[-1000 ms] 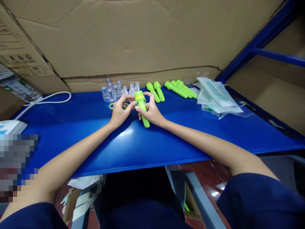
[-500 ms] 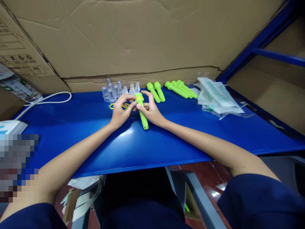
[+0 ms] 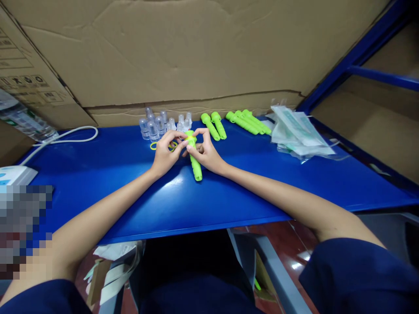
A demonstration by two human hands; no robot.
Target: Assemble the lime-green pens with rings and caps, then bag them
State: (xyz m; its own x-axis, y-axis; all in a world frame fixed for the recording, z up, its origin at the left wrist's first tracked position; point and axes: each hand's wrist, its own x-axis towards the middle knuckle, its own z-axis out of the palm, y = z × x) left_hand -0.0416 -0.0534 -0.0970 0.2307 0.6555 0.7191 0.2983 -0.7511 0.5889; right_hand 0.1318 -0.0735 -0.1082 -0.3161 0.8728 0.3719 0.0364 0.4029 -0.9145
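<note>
Between my two hands is a lime-green plastic flashlight body [image 3: 195,165], its wide head pointing away from me and its narrow end toward me. My left hand [image 3: 166,152] pinches the wide head from the left with thumb and forefinger. From the right, my right hand [image 3: 207,152] grips the same piece just below the head. Yellow rings [image 3: 153,146] lie on the table beside my left fingers and are partly hidden by them. Just behind stand several clear plastic caps [image 3: 152,131] and smaller whitish translucent pieces [image 3: 181,120].
More green flashlight bodies [image 3: 214,126] lie behind my right hand, with a further group [image 3: 248,122] to their right. Plastic-bagged packets [image 3: 301,133] sit at the right of the blue table [image 3: 183,209]. A water bottle [image 3: 28,117] and white cable [image 3: 78,128] are on the left; cardboard [image 3: 196,52] rises behind.
The flashlight body has turned slightly, its near end swinging a little left and toward me. My right fingers have shifted around its head; both hands keep their hold.
</note>
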